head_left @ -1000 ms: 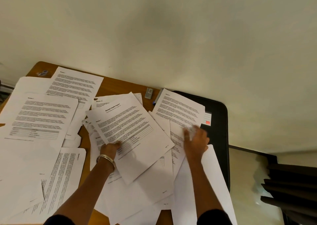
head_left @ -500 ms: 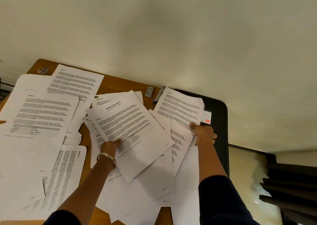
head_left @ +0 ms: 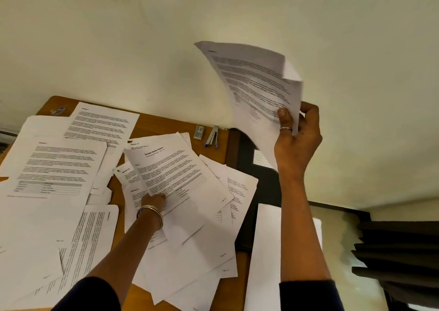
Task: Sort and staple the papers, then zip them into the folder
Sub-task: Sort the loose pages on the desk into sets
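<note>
Several printed sheets lie scattered over a wooden table [head_left: 166, 125]. My right hand [head_left: 295, 139] pinches a printed sheet [head_left: 256, 90] by its lower edge and holds it up in the air against the wall, the page curling. My left hand [head_left: 153, 200] grips the lower left edge of the title page "Sample Health Report" [head_left: 175, 175], which lies on top of the middle pile. A black folder [head_left: 266, 180] lies at the table's right end, partly under papers. A small stapler [head_left: 212, 137] lies near the far edge by the wall.
A small grey staple box [head_left: 198, 132] sits beside the stapler. More pages [head_left: 54, 166] cover the left side of the table. A blank sheet [head_left: 263, 251] overhangs the folder's near side. Dark furniture [head_left: 399, 258] stands at the lower right. A pale wall [head_left: 166, 37] backs the table.
My right hand took hold of the sheet that lay on the folder and lifted it high off the table. My left hand stays on the title page.
</note>
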`<state>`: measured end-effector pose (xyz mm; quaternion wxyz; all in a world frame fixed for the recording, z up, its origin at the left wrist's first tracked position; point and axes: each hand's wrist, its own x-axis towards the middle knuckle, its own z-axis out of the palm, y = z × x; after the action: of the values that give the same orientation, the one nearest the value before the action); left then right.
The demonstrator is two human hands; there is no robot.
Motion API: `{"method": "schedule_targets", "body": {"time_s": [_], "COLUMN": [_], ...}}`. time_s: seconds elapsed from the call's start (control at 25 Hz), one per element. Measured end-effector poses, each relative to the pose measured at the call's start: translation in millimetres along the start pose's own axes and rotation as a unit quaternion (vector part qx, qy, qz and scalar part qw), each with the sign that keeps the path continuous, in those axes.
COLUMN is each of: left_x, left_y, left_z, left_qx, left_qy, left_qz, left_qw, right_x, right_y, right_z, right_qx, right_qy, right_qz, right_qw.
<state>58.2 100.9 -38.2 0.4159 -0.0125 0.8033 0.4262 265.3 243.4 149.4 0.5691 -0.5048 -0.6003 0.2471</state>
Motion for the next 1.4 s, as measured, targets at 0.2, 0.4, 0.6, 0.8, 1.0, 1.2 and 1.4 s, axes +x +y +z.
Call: {"method": "schedule_targets", "body": {"time_s": [0.2, 0.4, 0.6, 0.8, 1.0, 1.2, 1.4], "left_x": [-12, -20, -23, -38, -39, -45, -43], "left_y": [-6, -12, -40, -67, -69, -69, -68], "left_z": [-22, -53, -69, -63, -55, -46, -45], "left_qx": [-0.006, 0.007, 0.072, 0.063, 0.100, 0.149, 0.170], "left_qy": [-0.017, -0.055, -0.101, -0.132, -0.086, -0.049, -0.040], "left_qz": [0.154, 0.102, 0.085, 0.061, 0.069, 0.094, 0.082], "left_qw": [0.988, 0.993, 0.989, 0.987, 0.989, 0.983, 0.981], "right_x": [-44, -125, -189, -196, -204, -206, -186], "right_y": [17, 84, 121, 132, 133, 130, 122], "right_z": [-34, -51, -42, -38, -40, -41, -37], "right_qx": [0.207, -0.034, -0.158, -0.197, -0.202, -0.187, -0.218], "right_qy": [0.047, -0.140, -0.271, -0.279, -0.271, -0.260, -0.344], "right_qz": [0.197, 0.403, 0.400, 0.379, 0.366, 0.365, 0.351], "right_qw": [0.957, 0.904, 0.861, 0.860, 0.867, 0.874, 0.843]}}
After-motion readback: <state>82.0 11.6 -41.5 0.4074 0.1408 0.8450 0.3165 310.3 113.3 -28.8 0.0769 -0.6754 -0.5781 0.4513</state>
